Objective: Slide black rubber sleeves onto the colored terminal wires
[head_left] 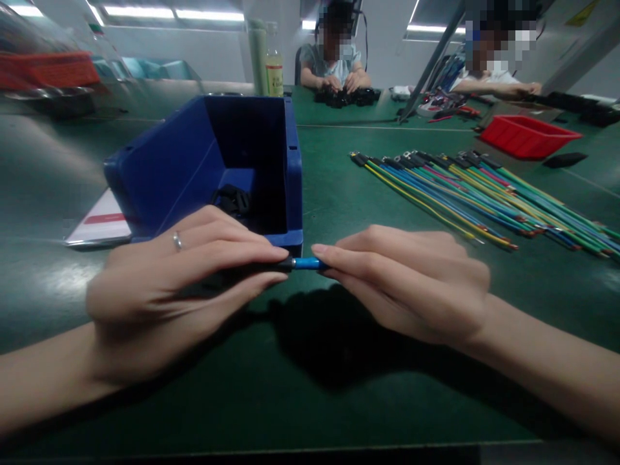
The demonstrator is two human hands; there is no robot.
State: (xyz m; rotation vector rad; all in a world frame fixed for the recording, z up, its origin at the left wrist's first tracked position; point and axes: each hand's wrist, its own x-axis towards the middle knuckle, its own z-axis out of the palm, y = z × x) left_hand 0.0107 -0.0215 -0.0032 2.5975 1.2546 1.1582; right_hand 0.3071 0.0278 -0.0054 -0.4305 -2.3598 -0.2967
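Observation:
My left hand (188,290), with a ring on one finger, pinches a black sleeve (285,264) between thumb and fingers. From the sleeve's end runs a short stretch of blue wire (307,263), with a thin light band where the two meet. My right hand (407,281) grips the wire a little to the right, thumb and fingertips closed on it. Both hands are above the green table, in front of a blue bin (159,168). Small black parts (235,200) lie inside the bin. Most of the sleeve is hidden by my left fingers.
Many-coloured wires with black ends (436,187) lie in a row on the right. A red tray (527,137) stands behind them. White papers (99,219) lie left of the bin, a bottle (274,68) behind it. Two people work across the table (334,413).

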